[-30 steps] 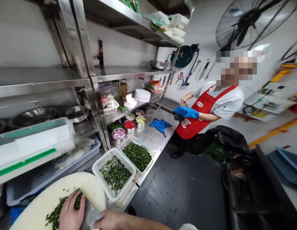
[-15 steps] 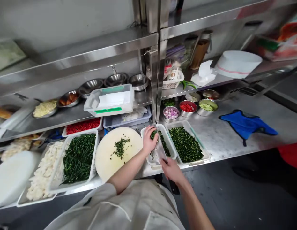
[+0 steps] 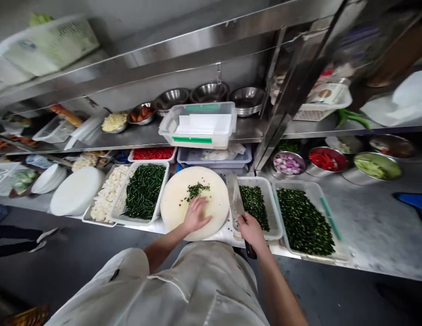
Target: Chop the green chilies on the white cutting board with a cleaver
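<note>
My left hand [image 3: 197, 215] is over the round white cutting board [image 3: 173, 208], fingers spread and holding nothing. Its fingertips reach the small pile of chopped green chillies [image 3: 194, 191]; whether they touch it I cannot tell. In my right hand [image 3: 252, 230] is a cleaver [image 3: 235, 197], gripped by its dark handle, the broad blade pointing away from me. The blade stands between the board and a white basket [image 3: 276, 222], over the basket's left side. Chopped green chillies [image 3: 254, 203] lie in that basket. A larger tray to the right holds more chopped green chillies [image 3: 304, 219].
Left of the board are a basket of whole green chillies [image 3: 145, 190], white pieces in a tray [image 3: 110, 192] and a white round block [image 3: 76, 192]. Behind stand red chillies [image 3: 152, 154] and a shelf with a clear plastic box [image 3: 197, 141]. Bowls of diced onion [image 3: 288, 164] and red pieces [image 3: 326, 159] stand right.
My left hand has left the cleaver blade above the basket and moved left onto the board, fingers now spread. My right hand still holds the cleaver. The view has turned left.
</note>
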Demonstrator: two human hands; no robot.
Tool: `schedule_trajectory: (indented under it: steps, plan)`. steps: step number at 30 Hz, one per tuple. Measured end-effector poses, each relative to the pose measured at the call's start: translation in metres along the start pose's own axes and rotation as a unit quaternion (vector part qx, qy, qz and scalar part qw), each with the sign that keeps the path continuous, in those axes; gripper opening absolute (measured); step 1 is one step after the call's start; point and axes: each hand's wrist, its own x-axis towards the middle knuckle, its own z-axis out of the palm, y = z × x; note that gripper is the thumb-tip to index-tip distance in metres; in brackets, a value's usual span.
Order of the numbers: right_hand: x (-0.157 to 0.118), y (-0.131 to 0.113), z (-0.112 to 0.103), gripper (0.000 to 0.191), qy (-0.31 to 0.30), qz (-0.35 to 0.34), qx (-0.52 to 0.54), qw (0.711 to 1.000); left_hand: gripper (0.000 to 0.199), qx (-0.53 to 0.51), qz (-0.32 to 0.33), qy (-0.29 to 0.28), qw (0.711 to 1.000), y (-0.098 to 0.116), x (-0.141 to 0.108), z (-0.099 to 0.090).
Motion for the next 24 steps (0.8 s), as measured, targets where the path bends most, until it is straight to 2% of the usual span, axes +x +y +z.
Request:
schedule_trajectory:
  steps: [2, 4, 6, 8, 10, 13, 16, 18, 21, 24]
  plan:
    - [0.018, -0.028, 0.015, 0.036, -0.012, -0.025, -0.065, 0.998, 0.073, 0.053, 0.017, -0.075, 0.996, -0.013, -0.043, -0.016]
    - [0.035, -0.057, 0.026, 0.033, -0.016, -0.041, -0.150, 0.988, 0.083, 0.083, 0.038, -0.138, 0.986, -0.024, -0.076, -0.022]
    - [0.047, -0.082, 0.038, 0.035, -0.015, -0.045, -0.230, 0.972, 0.090, 0.106, 0.010, -0.135, 0.985, -0.036, -0.092, -0.021]
    - [0.050, -0.102, 0.052, 0.038, -0.018, -0.051, -0.286, 0.957, 0.097, 0.120, -0.064, -0.077, 0.988, -0.051, -0.091, -0.016]
    - [0.044, -0.116, 0.071, 0.041, -0.034, -0.062, -0.316, 0.946, 0.107, 0.115, -0.142, -0.009, 0.983, -0.068, -0.075, -0.009]
    - [0.025, -0.129, 0.104, 0.042, -0.068, -0.080, -0.337, 0.936, 0.120, 0.076, -0.186, 0.042, 0.979, -0.095, -0.039, 0.000]
    - [0.009, -0.128, 0.123, 0.039, -0.081, -0.091, -0.334, 0.935, 0.126, 0.029, -0.146, 0.025, 0.988, -0.116, -0.005, 0.004]
    - [0.007, -0.116, 0.120, 0.034, -0.084, -0.081, -0.284, 0.952, 0.127, 0.006, -0.099, -0.004, 0.995, -0.127, 0.011, 0.001]
    - [0.011, -0.082, 0.098, 0.030, -0.109, -0.025, -0.100, 0.989, 0.117, -0.020, -0.020, -0.044, 0.999, -0.135, 0.024, -0.006]
    - [0.003, -0.044, 0.084, 0.036, -0.104, 0.062, 0.118, 0.986, 0.110, -0.038, 0.047, -0.078, 0.995, -0.130, 0.024, -0.009]
